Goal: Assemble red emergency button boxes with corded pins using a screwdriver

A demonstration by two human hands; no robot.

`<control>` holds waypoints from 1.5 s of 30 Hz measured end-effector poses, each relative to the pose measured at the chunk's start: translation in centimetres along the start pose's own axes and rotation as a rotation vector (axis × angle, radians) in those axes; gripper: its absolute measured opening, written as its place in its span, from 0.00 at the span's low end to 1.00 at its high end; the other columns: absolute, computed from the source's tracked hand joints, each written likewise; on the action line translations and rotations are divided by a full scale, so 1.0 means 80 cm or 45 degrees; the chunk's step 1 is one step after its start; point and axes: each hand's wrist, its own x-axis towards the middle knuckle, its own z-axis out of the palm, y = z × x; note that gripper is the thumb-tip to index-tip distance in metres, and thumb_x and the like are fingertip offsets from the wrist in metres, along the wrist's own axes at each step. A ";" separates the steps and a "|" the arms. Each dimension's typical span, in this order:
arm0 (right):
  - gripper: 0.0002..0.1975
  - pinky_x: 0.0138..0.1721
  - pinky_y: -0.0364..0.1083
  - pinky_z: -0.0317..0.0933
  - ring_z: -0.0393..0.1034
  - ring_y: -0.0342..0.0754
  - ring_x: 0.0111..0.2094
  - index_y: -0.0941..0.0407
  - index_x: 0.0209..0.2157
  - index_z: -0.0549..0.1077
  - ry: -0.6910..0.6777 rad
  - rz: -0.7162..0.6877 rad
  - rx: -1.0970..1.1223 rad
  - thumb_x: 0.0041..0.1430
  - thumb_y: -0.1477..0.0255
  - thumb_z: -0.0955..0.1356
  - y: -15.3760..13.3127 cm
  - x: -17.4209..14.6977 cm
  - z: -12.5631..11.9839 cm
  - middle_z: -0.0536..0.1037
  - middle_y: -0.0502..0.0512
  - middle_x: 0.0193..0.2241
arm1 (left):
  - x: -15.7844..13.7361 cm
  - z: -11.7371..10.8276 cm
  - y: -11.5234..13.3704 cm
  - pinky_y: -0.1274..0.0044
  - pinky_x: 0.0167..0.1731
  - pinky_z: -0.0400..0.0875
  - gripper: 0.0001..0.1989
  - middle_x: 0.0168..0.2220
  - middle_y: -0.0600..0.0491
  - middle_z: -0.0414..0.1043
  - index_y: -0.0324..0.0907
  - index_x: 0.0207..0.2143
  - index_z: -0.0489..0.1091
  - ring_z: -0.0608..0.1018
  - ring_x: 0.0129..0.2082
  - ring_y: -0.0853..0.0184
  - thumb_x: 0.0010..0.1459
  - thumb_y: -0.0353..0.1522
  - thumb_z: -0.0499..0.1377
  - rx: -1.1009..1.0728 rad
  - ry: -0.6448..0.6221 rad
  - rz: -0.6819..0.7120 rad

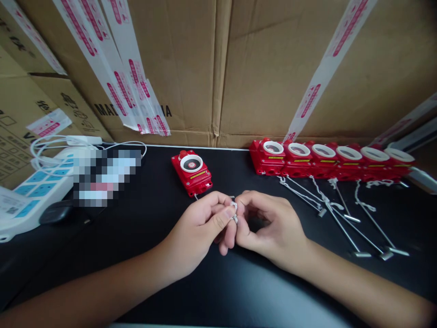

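Left hand [201, 221] and right hand [283, 218] meet over the black counter [225, 291]. The left thumb and fingers pinch a knotted white cord [235, 219]; the right thumb and index finger curl in beside it, though whether they grip it too I cannot tell. Just beyond the left hand lies a single red alarm-style box [196, 183] with a white-rimmed round window. To the right, a row of red boxes [330, 172] of the same kind stands against a cardboard box [266, 82], and T-ended metal rods [362, 254] on white strings fan out in front of it. At the left are a white power strip [41, 187] and a pixelated, phone-like object [105, 175], well apart from both hands.
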 end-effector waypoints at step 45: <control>0.06 0.23 0.41 0.60 0.65 0.38 0.19 0.54 0.42 0.69 -0.206 -0.519 -0.603 0.68 0.76 0.70 0.001 -0.010 -0.004 0.72 0.41 0.23 | -0.005 -0.015 0.009 0.80 0.24 0.66 0.05 0.25 0.59 0.70 0.41 0.27 0.70 0.71 0.23 0.73 0.49 0.24 0.62 1.046 0.115 0.507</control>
